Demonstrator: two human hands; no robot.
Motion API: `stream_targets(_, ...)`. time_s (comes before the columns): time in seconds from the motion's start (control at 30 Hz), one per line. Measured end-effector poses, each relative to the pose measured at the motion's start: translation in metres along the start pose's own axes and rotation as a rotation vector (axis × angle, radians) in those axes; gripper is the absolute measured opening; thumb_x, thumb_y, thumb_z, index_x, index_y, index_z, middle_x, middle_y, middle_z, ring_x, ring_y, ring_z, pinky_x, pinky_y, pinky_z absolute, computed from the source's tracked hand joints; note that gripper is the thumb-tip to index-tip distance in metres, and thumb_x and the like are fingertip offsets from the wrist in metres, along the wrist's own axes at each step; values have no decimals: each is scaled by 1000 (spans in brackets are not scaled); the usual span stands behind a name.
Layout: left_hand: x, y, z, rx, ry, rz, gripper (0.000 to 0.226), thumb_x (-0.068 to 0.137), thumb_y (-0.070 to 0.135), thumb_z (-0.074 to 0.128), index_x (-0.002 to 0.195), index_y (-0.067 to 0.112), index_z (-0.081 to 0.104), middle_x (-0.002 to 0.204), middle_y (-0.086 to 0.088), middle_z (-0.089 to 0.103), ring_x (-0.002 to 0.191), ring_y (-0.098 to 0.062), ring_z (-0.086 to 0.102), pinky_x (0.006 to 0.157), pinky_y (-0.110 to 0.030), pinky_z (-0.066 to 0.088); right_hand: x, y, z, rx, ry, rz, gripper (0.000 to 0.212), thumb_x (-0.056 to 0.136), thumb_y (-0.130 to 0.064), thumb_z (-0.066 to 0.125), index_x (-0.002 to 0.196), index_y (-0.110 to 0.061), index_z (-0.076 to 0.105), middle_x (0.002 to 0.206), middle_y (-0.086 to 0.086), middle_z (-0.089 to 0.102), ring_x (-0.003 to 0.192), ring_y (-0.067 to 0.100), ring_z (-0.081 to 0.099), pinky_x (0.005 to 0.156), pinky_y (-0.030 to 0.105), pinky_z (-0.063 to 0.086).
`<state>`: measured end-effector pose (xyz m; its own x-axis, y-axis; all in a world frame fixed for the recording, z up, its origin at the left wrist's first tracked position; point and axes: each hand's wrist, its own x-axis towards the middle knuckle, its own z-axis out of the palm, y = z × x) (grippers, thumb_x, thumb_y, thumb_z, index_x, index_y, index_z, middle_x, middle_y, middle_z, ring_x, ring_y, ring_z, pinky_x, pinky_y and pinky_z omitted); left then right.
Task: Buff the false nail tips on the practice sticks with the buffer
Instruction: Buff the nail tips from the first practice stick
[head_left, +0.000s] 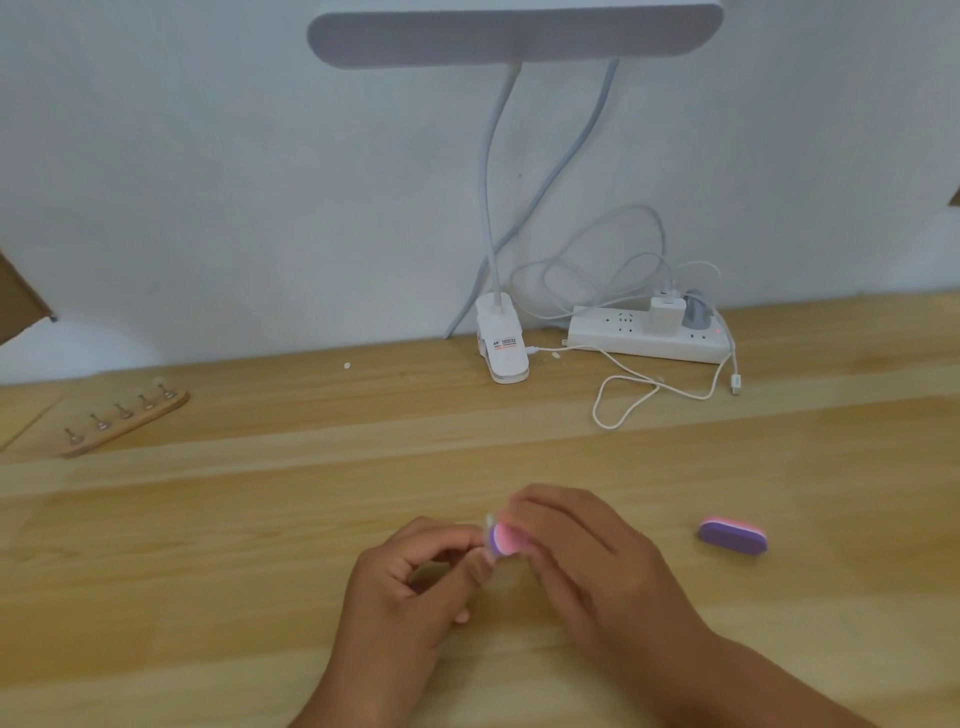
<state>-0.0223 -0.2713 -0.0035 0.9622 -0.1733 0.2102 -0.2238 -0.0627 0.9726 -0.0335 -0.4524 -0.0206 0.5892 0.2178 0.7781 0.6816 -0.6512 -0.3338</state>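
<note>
A: Down at the near edge, left hand (415, 582) first. Fingers curled in, thumb and forefinger pinching a small pale piece (489, 522) at the tips. Too blurred to call it stick or nail tip.

B: Right hand (587, 561) hard up against it, fingers bunched and bent round a pink buffer (506, 538). Touching the pale piece, by the look of it. Mid-buff, probably.

A: Risky grip, though. Pinched that lightly, easy to twist loose under a sideways stroke. Flicked onto the table (260, 519), lost against the wood grain.

B: Or pressing too hard and popping a tip off its stick. Could also graze the left thumb, sitting just beside the buffer's edge.

A: Further out now: second buffer (733, 535), purple and pink, lying flat, well apart to the right. Untouched.

B: Far left, wooden holder (132, 425) with five small pegs (123, 411) standing in a row. Cannot tell from here whether carrying tips.

A: At the back, lamp clip (501, 353), power strip (649, 338), loose white cable (660, 384) looping forward. Well apart from both hands, so no snag likely there.
</note>
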Motion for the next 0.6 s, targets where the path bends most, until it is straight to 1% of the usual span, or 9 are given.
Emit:
stream_targets(0.07, -1, 1, 0, -6, -10, -7, 18, 68, 35, 84, 78, 21, 80, 86, -5, 71, 67, -8, 61, 49, -22, 47, -2, -4, 1, 28, -53, -95, 24, 97, -4, 57, 117, -11, 66, 118, 9, 66, 105, 22, 65, 86, 31, 54)
stream_targets(0.1, 0, 1, -1, -7, -9, -11, 16, 69, 33, 85, 79, 21, 80, 87, -6, 71, 68, -8, 61, 50, -22, 47, -3, -3, 1, 18, -64, -104, 24, 96, -3, 56, 117, -12, 65, 118, 8, 66, 104, 21, 65, 86, 31, 54)
stream_targets(0.17, 0, 1, -1, -22, -6, -15, 9, 72, 24, 81, 79, 18, 80, 86, -6, 71, 68, -8, 61, 50, -21, 47, -1, -1, -1, -18, -39, -24, 25, 91, 3, 62, 112, -9, 69, 115, 6, 66, 103, 19, 64, 87, 29, 53)
stream_targets(0.2, 0, 1, -1, -38, 1, -21, 10, 71, 22, 76, 79, 17, 80, 84, -6, 71, 68, -7, 60, 50, -21, 47, 1, 2, -1, -39, -14, 32, 24, 88, 3, 65, 109, -7, 71, 113, 5, 66, 102, 18, 64, 87, 29, 53)
stream_targets(0.27, -1, 1, -1, -64, 7, -34, 13, 70, 20, 73, 79, 15, 80, 82, -5, 72, 64, -7, 59, 50, -20, 47, 1, 2, 0, -47, 37, 86, 20, 90, 0, 65, 108, -4, 71, 112, 6, 67, 102, 18, 64, 87, 30, 52)
stream_targets(0.37, -1, 4, -1, -65, -27, -29, 14, 70, 22, 77, 83, 17, 81, 85, -5, 74, 62, -7, 59, 51, -19, 47, -1, -2, 1, 33, 14, -51, 24, 94, -1, 59, 116, -8, 66, 116, 7, 65, 106, 19, 64, 91, 29, 52)
stream_targets(0.43, -2, 3, -1, -62, -37, -10, 18, 68, 26, 81, 85, 18, 81, 87, -7, 74, 65, -8, 60, 52, -20, 47, -2, -2, 1, 13, -10, -111, 27, 92, 5, 62, 115, -8, 66, 116, 8, 66, 105, 21, 65, 88, 33, 53)
stream_targets(0.53, -2, 0, -3, -95, -28, -15, 16, 71, 20, 75, 85, 15, 81, 87, -11, 73, 68, -10, 60, 51, -23, 47, 1, 3, 0, -14, 48, -7, 21, 91, 2, 64, 109, -4, 73, 114, 8, 67, 102, 22, 66, 85, 36, 55)
stream_targets(0.6, -1, 0, -2, -95, -41, -18, 13, 73, 17, 74, 85, 15, 81, 85, -10, 73, 65, -9, 58, 51, -21, 47, 1, 2, -1, 29, 69, 4, 21, 95, -4, 61, 112, -4, 72, 115, 9, 67, 104, 21, 66, 87, 35, 55)
